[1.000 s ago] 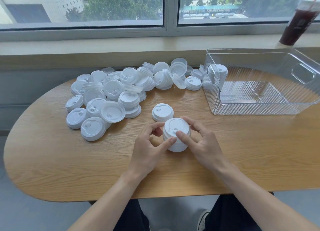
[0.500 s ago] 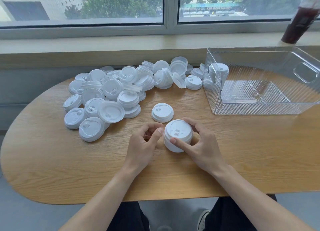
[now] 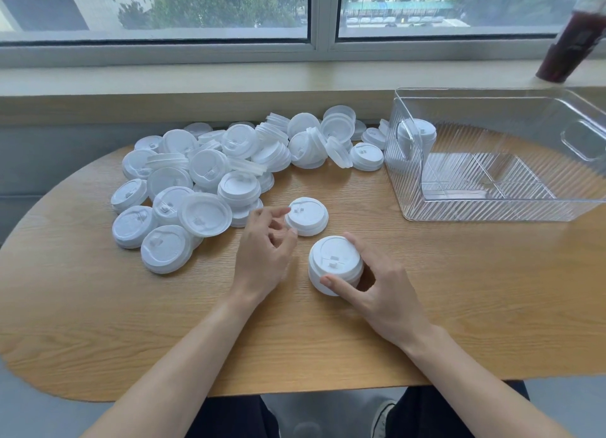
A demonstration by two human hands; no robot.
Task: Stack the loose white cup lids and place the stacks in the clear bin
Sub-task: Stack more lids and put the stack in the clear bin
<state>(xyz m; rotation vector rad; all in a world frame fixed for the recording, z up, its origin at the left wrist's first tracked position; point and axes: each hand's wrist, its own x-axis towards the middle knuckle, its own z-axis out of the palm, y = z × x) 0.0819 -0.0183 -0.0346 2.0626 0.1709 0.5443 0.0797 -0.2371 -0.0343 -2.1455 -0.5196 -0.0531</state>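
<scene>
So we're gripping the stack (image 3: 335,264) with our right hand (image 3: 377,283) on the tabletop (image 3: 459,290). Our left hand (image 3: 267,241), fingers loosely curled and holding nothing, is reaching for the single lid (image 3: 306,215), sitting at about 1 o'clock and nearer to it.

We had single head-worn wide view, looking forward and down, close over wooden table (image 3: 459,306), window (image 3: 321,11) beyond.

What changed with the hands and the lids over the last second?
The left hand let go of the lid stack and reached forward to the single lid, fingers now touching its rim. The right hand kept gripping the stack. The lid pile and clear bin stayed put.
</scene>
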